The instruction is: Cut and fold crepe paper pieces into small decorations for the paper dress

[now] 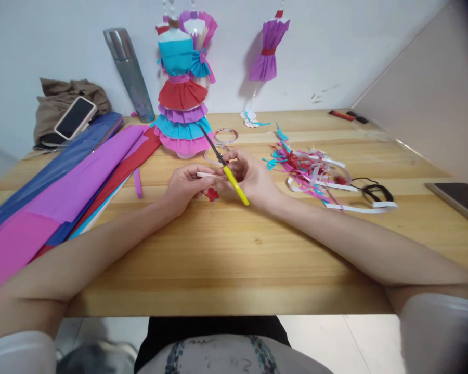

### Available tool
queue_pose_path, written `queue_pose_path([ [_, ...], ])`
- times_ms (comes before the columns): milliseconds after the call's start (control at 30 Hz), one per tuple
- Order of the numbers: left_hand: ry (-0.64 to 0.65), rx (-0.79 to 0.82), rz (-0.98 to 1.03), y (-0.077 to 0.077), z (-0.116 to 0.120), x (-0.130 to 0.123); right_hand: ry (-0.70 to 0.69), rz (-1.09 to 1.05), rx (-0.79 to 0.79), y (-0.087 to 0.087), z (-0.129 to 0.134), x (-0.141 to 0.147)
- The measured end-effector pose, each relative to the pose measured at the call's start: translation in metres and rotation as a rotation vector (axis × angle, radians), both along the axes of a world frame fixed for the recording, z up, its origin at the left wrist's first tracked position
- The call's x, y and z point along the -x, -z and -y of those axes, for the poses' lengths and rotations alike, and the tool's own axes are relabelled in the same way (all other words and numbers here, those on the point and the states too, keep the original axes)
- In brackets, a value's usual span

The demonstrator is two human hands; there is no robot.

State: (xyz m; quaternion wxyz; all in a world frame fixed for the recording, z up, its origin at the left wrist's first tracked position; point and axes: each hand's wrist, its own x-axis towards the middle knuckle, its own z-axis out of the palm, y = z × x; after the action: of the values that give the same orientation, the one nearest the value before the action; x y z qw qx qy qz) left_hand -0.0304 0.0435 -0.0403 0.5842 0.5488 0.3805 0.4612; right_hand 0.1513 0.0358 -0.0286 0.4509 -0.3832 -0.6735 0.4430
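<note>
My left hand [186, 188] is closed, pinching a narrow white strip [205, 175] between thumb and fingers. Close beside it, my right hand [255, 179] is closed around a pair of scissors [236, 185] with yellow handles. The dark blades point away from me, up and to the left. The fingertips of both hands meet near the strip; I cannot tell if the right fingers touch it too. Just below the fingers shows a small red piece [212, 195]. Past the hands stand little doll dresses of ruffled crepe paper [182, 96] in blue, red, purple and pink.
Rolls of coloured crepe paper [78, 182] lie at left, near a phone [76, 118] and a tumbler [130, 75]. A purple paper dress [270, 51] stands by the wall. Paper scraps [308, 169], a black cord [377, 192] and another phone [460, 200] lie at right.
</note>
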Motion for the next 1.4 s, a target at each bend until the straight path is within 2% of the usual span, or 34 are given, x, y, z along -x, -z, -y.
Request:
queue_pose_path([
  [100, 0.022, -0.027, -0.020, 0.002, 0.001, -0.001, 0.041, -0.119, -0.024, 0.009, -0.005, 0.006],
  [267, 0.022, -0.033, -0.044, -0.002, 0.004, -0.001, 0.064, -0.194, 0.161, 0.008, -0.005, 0.005],
  [367, 0.011, -0.048, -0.042, -0.004, 0.005, -0.001, 0.073, -0.252, 0.218, 0.005, -0.002, 0.005],
  [467, 0.013, -0.019, -0.013, -0.003, 0.004, 0.000, 0.089, -0.303, 0.220, 0.005, -0.001, 0.007],
  [600, 0.088, 0.064, 0.014, 0.000, 0.001, 0.001, 0.058, -0.359, 0.202, 0.007, -0.002, 0.009],
  [733, 0.121, 0.045, 0.029, 0.000, 0.000, 0.001, 0.022, -0.374, 0.195, 0.007, -0.001, 0.009],
  [1000, 0.044, -0.027, -0.012, -0.001, 0.002, 0.001, 0.051, -0.366, 0.185, 0.003, 0.001, 0.007],
  [1267, 0.073, -0.009, 0.083, -0.001, 0.002, 0.000, 0.041, -0.380, 0.207, 0.000, 0.004, 0.010],
  [1400, 0.134, 0.017, 0.112, -0.002, 0.001, 0.000, 0.052, -0.418, 0.226, -0.002, 0.007, 0.011],
])
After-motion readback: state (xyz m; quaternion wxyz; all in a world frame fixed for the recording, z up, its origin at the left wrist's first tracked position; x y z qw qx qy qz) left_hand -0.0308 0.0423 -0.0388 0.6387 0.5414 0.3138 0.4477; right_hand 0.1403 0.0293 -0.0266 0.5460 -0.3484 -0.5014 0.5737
